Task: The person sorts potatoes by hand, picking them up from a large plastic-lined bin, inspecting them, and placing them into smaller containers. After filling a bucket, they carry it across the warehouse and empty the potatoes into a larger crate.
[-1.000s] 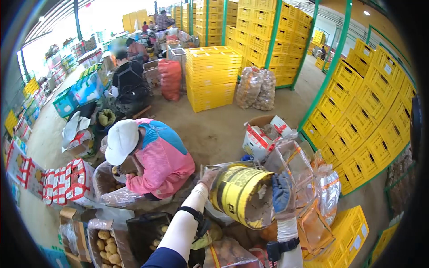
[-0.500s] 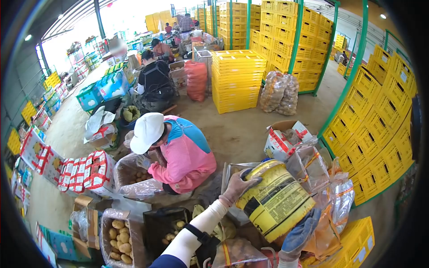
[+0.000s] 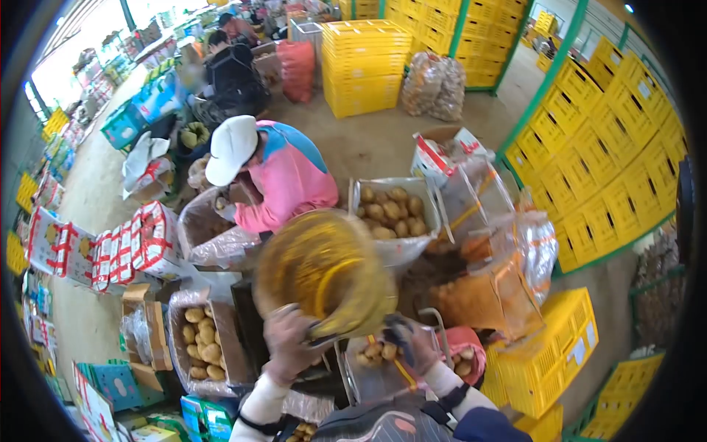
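A dirty yellow bucket (image 3: 324, 272), blurred by motion, is tilted so that its open mouth faces me, and no potatoes show inside. My left hand (image 3: 293, 342), gloved, grips its near edge at the lower left. At the bucket's lower right, my right hand (image 3: 412, 342), in a dark-palmed glove, has its fingers bent near the rim; whether it holds the bucket is unclear. Below the bucket, a clear-lined container holds potatoes (image 3: 379, 352). Behind it to the right stands a lined box full of potatoes (image 3: 390, 212).
A co-worker (image 3: 283, 173) in pink, wearing a white cap, bends over a lined box at the left. A box of potatoes (image 3: 202, 342) stands at lower left, yellow crates (image 3: 545, 353) at lower right. Green posts and stacked yellow crates (image 3: 596, 162) rise at the right.
The bucket has moved left and toward me, turning from its side to its open mouth. Both hands moved left with it. The lined box of potatoes behind it is now uncovered; the view has tilted down.
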Demonstrator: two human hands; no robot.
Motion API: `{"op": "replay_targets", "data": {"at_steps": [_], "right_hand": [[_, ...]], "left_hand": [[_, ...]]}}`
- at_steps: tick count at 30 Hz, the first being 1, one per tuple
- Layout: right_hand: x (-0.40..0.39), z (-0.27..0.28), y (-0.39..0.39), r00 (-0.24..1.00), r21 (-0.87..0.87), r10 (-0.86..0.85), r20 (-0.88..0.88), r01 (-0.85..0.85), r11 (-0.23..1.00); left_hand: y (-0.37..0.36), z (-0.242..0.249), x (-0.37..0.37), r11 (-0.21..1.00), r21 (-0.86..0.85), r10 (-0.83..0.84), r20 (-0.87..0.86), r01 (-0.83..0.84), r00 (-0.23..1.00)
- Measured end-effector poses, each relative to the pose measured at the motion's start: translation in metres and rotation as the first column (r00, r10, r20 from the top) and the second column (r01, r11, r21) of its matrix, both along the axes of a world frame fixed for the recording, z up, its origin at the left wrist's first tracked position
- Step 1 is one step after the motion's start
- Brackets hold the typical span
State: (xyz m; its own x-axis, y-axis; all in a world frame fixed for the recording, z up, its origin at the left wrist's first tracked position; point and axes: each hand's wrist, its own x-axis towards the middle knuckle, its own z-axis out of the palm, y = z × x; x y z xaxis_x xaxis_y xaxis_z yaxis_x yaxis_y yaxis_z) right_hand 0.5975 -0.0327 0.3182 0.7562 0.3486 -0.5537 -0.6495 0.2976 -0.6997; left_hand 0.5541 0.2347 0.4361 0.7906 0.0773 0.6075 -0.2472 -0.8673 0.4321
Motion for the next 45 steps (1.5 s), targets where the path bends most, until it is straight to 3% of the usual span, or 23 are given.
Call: {"op": "replay_targets", "data": {"at_steps": [1,2,6,8,12,14,15,16,18,20,21,22,25,30,32,33,34,35,36,39,40,41,45], "right_hand": [[-0.005,0.001,0.004,0.947,-0.182,0.298,0.118,-0.275,0.944],[-0.022,-0.031,0.01,0.95,0.012,0.306,-0.055,-0.306,0.952],[-0.07,-0.059,0.04,0.822,-0.076,0.57,-0.003,-0.569,0.819],[-0.092,-0.067,0.053,0.764,-0.177,0.645,-0.017,-0.637,0.75],[-0.14,-0.092,0.075,0.589,-0.333,0.808,0.009,-0.76,0.558],[-0.174,-0.092,0.084,0.56,-0.438,0.826,0.064,-0.728,0.528],[-0.189,-0.088,0.088,0.442,-0.564,0.892,0.1,-0.713,0.417],[-0.205,-0.085,0.09,0.304,-0.681,0.946,0.111,-0.67,0.295],[-0.243,-0.09,0.094,0.118,-0.728,0.99,0.08,-0.671,0.139],[-0.281,-0.103,0.094,-0.149,-0.812,0.979,0.142,-0.583,0.029],[-0.298,-0.096,0.097,-0.235,-0.809,0.971,0.041,-0.578,-0.106],[-0.312,-0.089,0.1,-0.313,-0.795,0.948,-0.06,-0.56,-0.235],[-0.339,-0.087,0.1,-0.466,-0.786,0.881,-0.083,-0.512,-0.345],[-0.319,-0.106,0.097,-0.562,-0.826,0.82,-0.107,-0.408,-0.388],[-0.295,-0.101,0.105,-0.506,-0.83,0.855,-0.114,-0.425,-0.362],[-0.278,-0.095,0.112,-0.491,-0.852,0.867,-0.085,-0.416,-0.319],[-0.264,-0.086,0.115,-0.489,-0.863,0.871,-0.06,-0.413,-0.291],[-0.249,-0.075,0.12,-0.458,-0.863,0.887,-0.057,-0.425,-0.274],[-0.235,-0.071,0.122,-0.42,-0.864,0.906,-0.053,-0.436,-0.253],[-0.196,-0.09,0.119,-0.41,-0.856,0.912,-0.03,-0.46,-0.235],[-0.187,-0.098,0.115,-0.368,-0.904,0.928,-0.057,-0.375,-0.204],[-0.179,-0.108,0.111,-0.33,-0.942,0.941,-0.079,-0.285,-0.179],[-0.166,-0.138,0.108,-0.328,-0.909,0.936,-0.13,-0.337,-0.244]], "left_hand": [[0.012,-0.005,-0.034,0.997,-0.04,0.058,-0.065,-0.061,0.996],[0.021,-0.011,-0.075,0.989,-0.072,0.121,-0.134,-0.132,0.984],[0.017,-0.02,-0.226,0.874,-0.029,0.458,-0.286,-0.485,0.842],[0.005,-0.041,-0.307,0.807,-0.05,0.532,-0.371,-0.588,0.762],[-0.041,-0.073,-0.453,0.667,0.138,0.715,-0.395,-0.733,0.576],[-0.072,-0.081,-0.515,0.574,0.135,0.762,-0.45,-0.808,0.466],[-0.089,-0.1,-0.552,0.538,0.173,0.776,-0.485,-0.825,0.404],[-0.106,-0.092,-0.573,0.496,0.128,0.766,-0.53,-0.859,0.364],[-0.133,-0.058,-0.608,0.373,0.133,0.23,-0.972,-0.918,-0.047],[-0.169,-0.079,-0.655,0.271,0.178,0.196,-0.972,-0.946,-0.127],[-0.188,-0.093,-0.676,0.199,0.221,0.167,-0.968,-0.955,-0.19],[-0.204,-0.104,-0.69,0.154,0.234,0.179,-0.962,-0.96,-0.206],[-0.25,-0.128,-0.716,0.07,0.27,0.213,-0.944,-0.96,-0.25],[-0.31,-0.158,-0.721,-0.019,0.317,0.276,-0.91,-0.948,-0.31],[-0.331,-0.175,-0.72,-0.045,0.347,0.369,-0.866,-0.937,-0.339],[-0.307,-0.127,-0.679,-0.095,0.244,0.183,-0.949,-0.965,-0.258],[-0.332,-0.161,-0.683,-0.321,0.057,0.509,-0.832,-0.945,-0.223],[-0.338,-0.173,-0.689,-0.407,0.07,0.262,-0.946,-0.911,-0.19],[-0.328,-0.14,-0.654,-0.422,0.197,0.207,-0.929,-0.885,-0.305],[-0.393,-0.217,-0.68,-0.57,0.105,0.208,-0.941,-0.815,-0.266],[-0.384,-0.196,-0.656,-0.656,0.034,0.248,-0.934,-0.754,-0.259],[-0.377,-0.169,-0.635,-0.795,-0.088,0.207,-0.969,-0.6,-0.132],[-0.406,-0.151,-0.614,-0.906,0.027,0.078,-0.97,-0.422,-0.23]]}}
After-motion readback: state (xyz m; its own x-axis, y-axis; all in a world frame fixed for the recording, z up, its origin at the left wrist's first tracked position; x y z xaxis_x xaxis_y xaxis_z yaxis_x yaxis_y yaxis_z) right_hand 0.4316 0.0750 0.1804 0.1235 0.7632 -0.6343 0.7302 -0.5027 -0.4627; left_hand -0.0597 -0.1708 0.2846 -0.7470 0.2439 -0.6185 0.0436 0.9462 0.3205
